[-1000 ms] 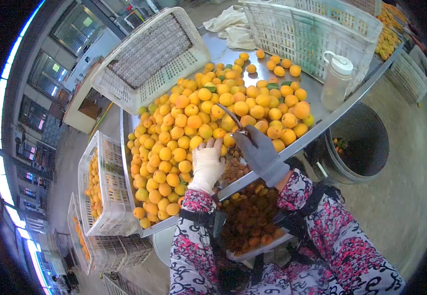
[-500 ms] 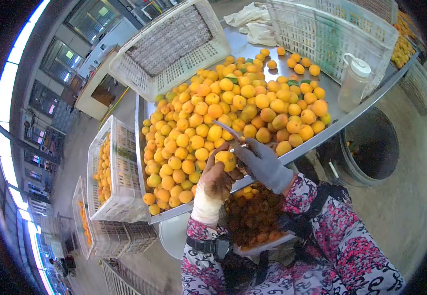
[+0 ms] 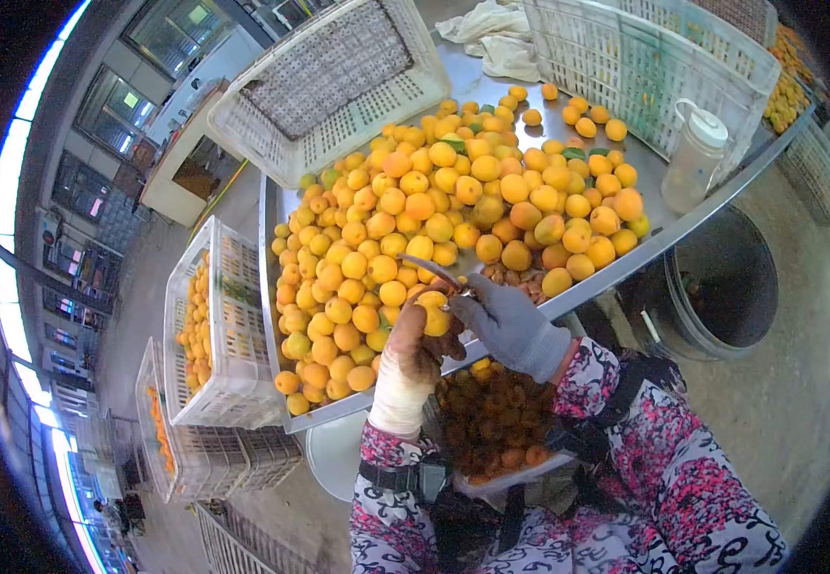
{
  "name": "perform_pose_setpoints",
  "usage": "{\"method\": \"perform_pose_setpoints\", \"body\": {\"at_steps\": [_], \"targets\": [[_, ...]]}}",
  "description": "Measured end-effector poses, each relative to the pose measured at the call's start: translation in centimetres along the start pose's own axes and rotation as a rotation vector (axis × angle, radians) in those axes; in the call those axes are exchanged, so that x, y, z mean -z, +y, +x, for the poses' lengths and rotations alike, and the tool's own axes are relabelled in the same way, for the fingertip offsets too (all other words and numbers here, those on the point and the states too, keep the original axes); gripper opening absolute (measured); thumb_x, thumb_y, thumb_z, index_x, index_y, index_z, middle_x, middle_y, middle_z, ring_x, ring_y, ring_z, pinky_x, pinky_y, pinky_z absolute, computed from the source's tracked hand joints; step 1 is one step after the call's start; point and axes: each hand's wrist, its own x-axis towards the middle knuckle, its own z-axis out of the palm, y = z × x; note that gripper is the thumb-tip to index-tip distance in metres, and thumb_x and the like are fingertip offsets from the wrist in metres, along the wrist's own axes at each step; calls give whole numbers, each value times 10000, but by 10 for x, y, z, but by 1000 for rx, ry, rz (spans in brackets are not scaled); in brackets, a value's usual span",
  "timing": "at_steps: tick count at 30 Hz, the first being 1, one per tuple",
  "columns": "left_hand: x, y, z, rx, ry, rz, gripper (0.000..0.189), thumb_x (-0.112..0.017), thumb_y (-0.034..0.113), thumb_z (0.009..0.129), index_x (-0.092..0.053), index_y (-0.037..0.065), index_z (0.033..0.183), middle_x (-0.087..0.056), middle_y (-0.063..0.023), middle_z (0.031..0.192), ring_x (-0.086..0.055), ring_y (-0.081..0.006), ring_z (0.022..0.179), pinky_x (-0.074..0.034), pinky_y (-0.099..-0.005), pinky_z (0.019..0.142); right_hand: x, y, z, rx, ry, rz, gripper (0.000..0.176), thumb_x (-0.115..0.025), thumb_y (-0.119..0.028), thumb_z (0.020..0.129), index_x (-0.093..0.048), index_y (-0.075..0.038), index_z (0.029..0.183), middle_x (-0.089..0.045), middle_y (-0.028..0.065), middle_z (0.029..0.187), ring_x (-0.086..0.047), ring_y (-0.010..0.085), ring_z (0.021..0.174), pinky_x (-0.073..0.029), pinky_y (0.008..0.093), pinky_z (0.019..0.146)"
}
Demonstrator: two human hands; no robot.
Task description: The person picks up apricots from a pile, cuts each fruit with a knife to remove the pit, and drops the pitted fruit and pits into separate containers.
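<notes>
Wrapped at the wrist in white bandage, my left hand grips a yellow-orange apricot over the table's front edge. My right hand, in a grey glove, is closed around a small curved knife. The knife's thin blade points up and left above the apricot, and its handle is mostly hidden by my fingers. A large heap of apricots lies on the metal table just beyond both hands. Beneath them, a container holds darker orange fruit, partly in shadow.
An emptied white crate leans at the back left, another crate at the back right. A plastic bottle stands by the table's right edge. Dark bucket on the floor at right; stacked fruit crates at left.
The knife has tilted slightly and its blade sits a little lower and further left. My right hand has turned a little around the apricot, which my left hand still holds.
</notes>
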Motion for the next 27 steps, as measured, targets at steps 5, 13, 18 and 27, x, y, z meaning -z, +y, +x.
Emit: {"method": "perform_pose_setpoints", "body": {"at_steps": [5, 13, 18, 27], "targets": [[-1, -1, 0, 53, 42, 39, 469, -516, 480, 853, -542, 69, 1078, -580, -42, 847, -539, -146, 708, -430, -282, 579, 1, 1, 0, -40, -22, -84, 370, -458, -394, 918, -507, -27, 944, -597, 220, 733, -589, 411, 745, -441, 478, 614], [0, -3, -1, 97, 89, 28, 402, -492, 480, 870, -557, 106, 1001, -561, 1, 797, -514, -116, 689, -388, -256, 558, -1, 0, 1, -31, -46, -130, 338, -450, -385, 919, -506, -54, 963, -605, 196, 696, -605, 402, 688, -468, 472, 597], [-6, -3, -4, 133, 166, -115, 421, -483, 480, 880, -548, 113, 1075, -555, 23, 822, -508, -101, 675, -378, -245, 545, -16, 13, -1, 21, 25, -191, 341, -441, -393, 916, -508, -63, 967, -616, 188, 703, -609, 405, 687, -476, 481, 595], [20, -19, 4, -442, 236, 555, 346, -533, 302, 883, -512, 60, 1129, -574, -47, 954, -551, -108, 758, -467, -254, 605, -22, 6, 2, -158, -41, -401, 348, -423, -414, 916, -505, -83, 984, -618, 208, 720, -610, 406, 688, -476, 503, 596]]}}
